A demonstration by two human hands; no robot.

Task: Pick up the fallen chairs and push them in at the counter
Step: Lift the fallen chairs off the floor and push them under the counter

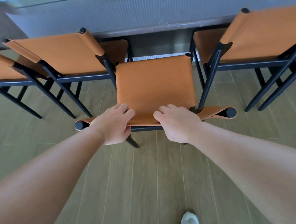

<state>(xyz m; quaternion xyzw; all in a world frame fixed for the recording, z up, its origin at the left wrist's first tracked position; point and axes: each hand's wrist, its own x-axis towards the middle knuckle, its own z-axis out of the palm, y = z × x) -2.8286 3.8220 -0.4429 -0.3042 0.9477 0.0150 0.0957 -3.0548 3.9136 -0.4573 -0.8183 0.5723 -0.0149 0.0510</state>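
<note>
L hand (pixel 113 125) & R hand (pixel 176 123): each grip curled tight round middle chair's backrest (pixel 144 120) top.

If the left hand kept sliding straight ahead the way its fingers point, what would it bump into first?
Probably nothing at once: the left hand, gripping the middle chair's backrest, points across the bare orange seat toward the counter. The counter would likely come first, though depth is hard to judge.

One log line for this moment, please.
phase: pushing in | left hand, right hand: gripping middle chair backrest | chair: upright, facing counter | neighbours: tucked
</note>
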